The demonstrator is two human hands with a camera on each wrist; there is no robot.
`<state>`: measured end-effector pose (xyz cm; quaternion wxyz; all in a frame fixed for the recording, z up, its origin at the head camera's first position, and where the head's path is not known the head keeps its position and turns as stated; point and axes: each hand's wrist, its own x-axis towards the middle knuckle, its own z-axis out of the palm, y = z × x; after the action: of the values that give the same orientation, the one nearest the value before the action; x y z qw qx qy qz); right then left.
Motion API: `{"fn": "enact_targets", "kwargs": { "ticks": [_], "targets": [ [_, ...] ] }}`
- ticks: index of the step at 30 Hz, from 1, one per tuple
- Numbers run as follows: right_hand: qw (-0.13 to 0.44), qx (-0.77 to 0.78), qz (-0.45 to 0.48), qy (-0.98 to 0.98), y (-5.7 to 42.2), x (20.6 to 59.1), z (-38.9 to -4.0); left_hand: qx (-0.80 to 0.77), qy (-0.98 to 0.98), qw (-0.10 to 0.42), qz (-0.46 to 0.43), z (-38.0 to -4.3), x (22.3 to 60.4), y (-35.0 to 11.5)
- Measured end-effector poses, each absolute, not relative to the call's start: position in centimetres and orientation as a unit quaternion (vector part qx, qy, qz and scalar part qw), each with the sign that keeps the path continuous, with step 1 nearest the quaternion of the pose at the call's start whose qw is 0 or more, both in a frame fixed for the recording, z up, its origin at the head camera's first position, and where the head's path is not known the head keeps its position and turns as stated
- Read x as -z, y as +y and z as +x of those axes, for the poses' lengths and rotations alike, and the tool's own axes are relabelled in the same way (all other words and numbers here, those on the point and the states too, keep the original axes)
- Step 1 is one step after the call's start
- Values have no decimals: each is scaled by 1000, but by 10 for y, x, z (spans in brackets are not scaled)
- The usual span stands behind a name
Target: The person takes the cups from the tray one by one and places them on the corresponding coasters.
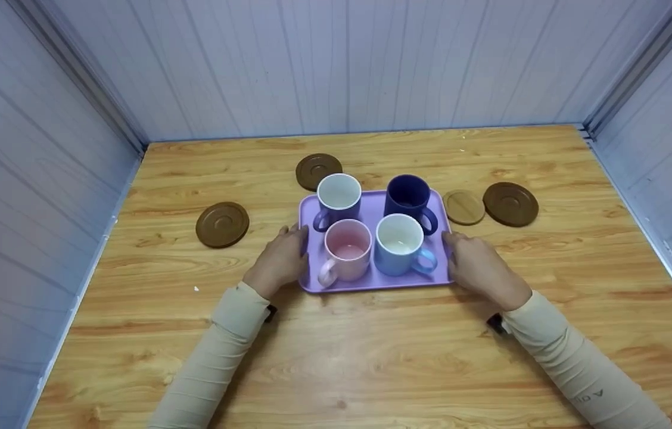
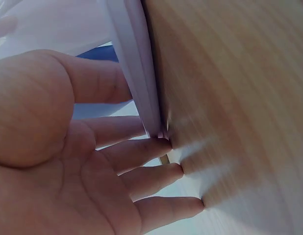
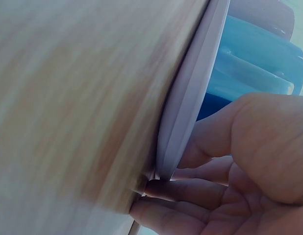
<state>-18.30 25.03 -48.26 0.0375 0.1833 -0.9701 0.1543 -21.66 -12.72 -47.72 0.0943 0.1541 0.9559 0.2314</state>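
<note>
A light purple tray [image 1: 379, 283] lies on the wooden table with several upright mugs on it. At its back left is a greyish-blue mug [image 1: 342, 205] with a white inside; a dark navy mug [image 1: 401, 205] stands at the back right. In front are a pink mug [image 1: 352, 268], its handle toward the front left, and a light blue mug [image 1: 389, 259], its handle to the right. My left hand [image 1: 279, 259] grips the tray's left rim, thumb inside and fingertips at the table. On the right rim, my right hand [image 1: 482, 268] holds the tray likewise.
A brown coaster [image 1: 223, 224] lies left of the tray, another coaster [image 1: 312, 170] just behind it. To the right, a lighter wooden coaster [image 1: 464, 207] sits near the tray, beside a dark brown coaster [image 1: 511, 204]. Pale panel walls [image 1: 324, 71] border the table [image 1: 336, 357].
</note>
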Motion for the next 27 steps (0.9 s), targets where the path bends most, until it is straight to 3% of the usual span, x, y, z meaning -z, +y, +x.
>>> {"fn": "enact_targets", "kwargs": {
  "ticks": [27],
  "targets": [
    [61,-129,208,-968,248,484,-182,-219,958,98,154,-218,477,-129]
  ]
}}
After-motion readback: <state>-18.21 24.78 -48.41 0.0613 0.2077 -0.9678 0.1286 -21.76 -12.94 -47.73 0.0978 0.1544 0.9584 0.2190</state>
